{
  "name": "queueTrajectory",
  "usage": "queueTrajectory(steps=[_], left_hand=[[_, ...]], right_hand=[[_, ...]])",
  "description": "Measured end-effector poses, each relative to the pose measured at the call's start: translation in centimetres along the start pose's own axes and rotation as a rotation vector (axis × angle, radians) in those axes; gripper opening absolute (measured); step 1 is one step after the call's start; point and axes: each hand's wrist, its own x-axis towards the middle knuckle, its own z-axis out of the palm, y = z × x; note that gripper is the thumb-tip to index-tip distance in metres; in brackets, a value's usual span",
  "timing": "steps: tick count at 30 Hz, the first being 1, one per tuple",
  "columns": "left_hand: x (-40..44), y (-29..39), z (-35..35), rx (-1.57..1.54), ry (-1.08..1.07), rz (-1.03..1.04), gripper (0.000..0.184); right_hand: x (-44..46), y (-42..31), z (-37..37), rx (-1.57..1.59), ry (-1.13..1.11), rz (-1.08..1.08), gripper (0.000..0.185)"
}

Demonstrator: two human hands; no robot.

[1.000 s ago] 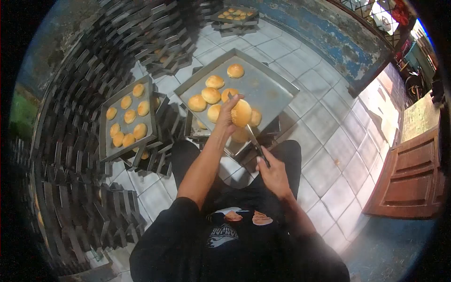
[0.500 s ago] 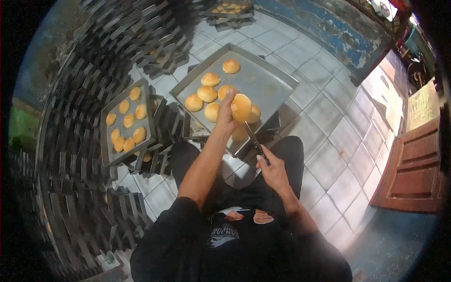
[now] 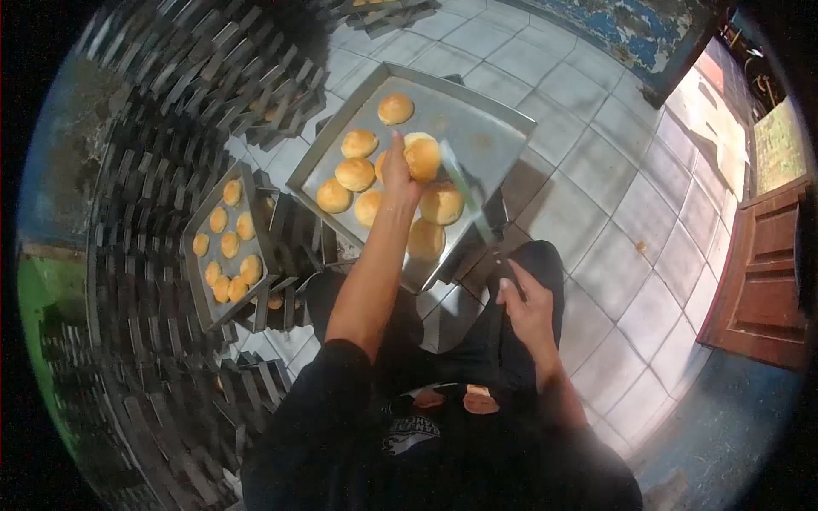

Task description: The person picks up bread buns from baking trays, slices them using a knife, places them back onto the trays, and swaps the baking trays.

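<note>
My left hand (image 3: pixel 398 175) is closed around a golden bun (image 3: pixel 423 160) and holds it above a large metal baking tray (image 3: pixel 490 111). A pale edge shows at the top of this bun; whether it is cut through I cannot tell. In my right hand (image 3: pixel 530 311) is a knife (image 3: pixel 467 194) with a dark handle. Its blade, smeared by motion, points up and left, just right of the held bun. Several other round buns (image 3: pixel 354 174) lie on the tray, mostly along its left and near sides. One bun (image 3: pixel 395 108) sits by the far corner.
Left of the large tray, a smaller tray of buns (image 3: pixel 187 243) rests on stacked trays. Dark metal trays (image 3: pixel 145 213) crowd the left side. White floor tiles (image 3: pixel 588 230) extend to the right, toward a brown wooden door (image 3: pixel 758 272).
My right hand has moved right and slightly down, and the knife blade has come away from the bun. My left hand, still gripping the bun, has shifted a little up and left.
</note>
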Motion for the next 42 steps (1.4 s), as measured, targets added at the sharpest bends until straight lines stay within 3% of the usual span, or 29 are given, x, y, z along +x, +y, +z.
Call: queueTrajectory(steps=[1, 3, 7, 9, 11, 14, 16, 17, 19, 20, 22, 23, 25, 26, 28, 29, 31, 32, 34, 35, 38, 40, 42], left_hand=[[0.6, -0.8, 0.0, 0.006, 0.007, -0.007, 0.041], [0.8, -2.1, 1.9, 0.135, 0.135, -0.131, 0.045], [4.0, -3.9, 1.4, 0.400, 0.089, -0.054, 0.046], [6.2, -1.7, 1.5, 1.085, 0.057, 0.551, 0.047], [13.0, -0.7, -0.9, 1.011, 0.213, 0.836, 0.046], [16.8, 5.1, -1.8, 1.258, 0.226, 0.797, 0.053], [22.1, 6.0, -4.6, 1.469, 0.453, 0.602, 0.069], [22.5, 5.9, -3.5, 1.459, 0.444, 0.611, 0.069], [21.3, 6.1, -1.4, 1.338, 0.492, 0.250, 0.079], [20.4, 6.4, -0.6, 1.327, 0.491, 0.250, 0.079], [18.8, 7.0, 0.5, 1.406, 0.230, 0.056, 0.080], [18.9, 6.3, 0.2, 1.394, 0.233, 0.065, 0.080], [19.4, 4.6, -0.9, 1.360, -0.003, 0.365, 0.087], [18.8, 4.1, -0.5, 1.350, -0.001, 0.381, 0.087], [14.2, 2.7, 1.2, 1.336, 0.043, 0.513, 0.071], [12.6, 2.4, 1.4, 1.321, 0.043, 0.524, 0.071], [9.7, 2.7, 1.6, 0.756, -0.103, 0.376, 0.057], [8.1, 2.6, 1.6, 0.743, -0.102, 0.398, 0.057], [5.3, 2.4, 0.6, -0.097, -0.134, 0.077, 0.052], [4.5, 2.6, -0.5, -0.329, -0.147, -0.019, 0.051], [-1.7, 3.0, -1.6, -0.396, -0.069, -0.003, 0.048], [-4.3, 3.1, -2.6, -0.462, -0.134, -0.055, 0.045], [-6.5, 3.6, -1.9, -0.495, -0.120, -0.052, 0.046]], right_hand=[[-0.1, 0.2, 0.1, 0.004, 0.001, 0.011, 0.041], [0.5, 0.5, 0.3, 0.191, 0.218, 0.019, 0.042], [1.3, 0.4, -0.1, 0.302, 0.204, 0.108, 0.043], [1.4, 0.4, -0.1, 0.286, 0.180, 0.123, 0.043], [1.5, 0.3, -0.2, 0.315, 0.149, 0.138, 0.043], [1.6, 0.9, -0.1, 0.327, 0.156, 0.097, 0.044], [1.7, 0.7, -0.1, 0.313, 0.142, 0.088, 0.044], [1.8, 0.8, -0.1, 0.310, 0.150, 0.076, 0.044], [1.9, 0.9, 0.1, 0.324, 0.133, 0.089, 0.044], [1.9, 0.7, 0.2, 0.336, 0.135, 0.083, 0.045], [1.7, 0.9, 0.3, 0.325, 0.135, 0.077, 0.045], [1.8, 1.1, 0.4, 0.329, 0.137, 0.070, 0.045], [1.7, 0.8, 0.5, 0.343, 0.122, 0.081, 0.045], [1.7, 0.5, 0.6, 0.360, 0.116, 0.101, 0.045], [1.9, -0.1, 0.9, 0.341, 0.099, 0.087, 0.045], [1.7, -0.2, 0.9, 0.325, 0.084, 0.092, 0.046], [1.6, 0.7, 1.0, 0.239, 0.068, 0.034, 0.046], [1.5, 0.8, 1.1, 0.170, 0.044, -0.002, 0.047], [1.1, 0.4, 1.9, 0.042, 0.016, -0.056, 0.047], [0.8, -0.4, 2.3, 0.037, -0.010, -0.071, 0.047], [-0.1, -3.5, 4.1, -0.090, -0.055, -0.113, 0.047], [-0.8, -4.0, 5.3, -0.164, -0.043, -0.290, 0.047], [-1.7, -4.0, 5.8, -0.203, -0.074, -0.279, 0.046]])
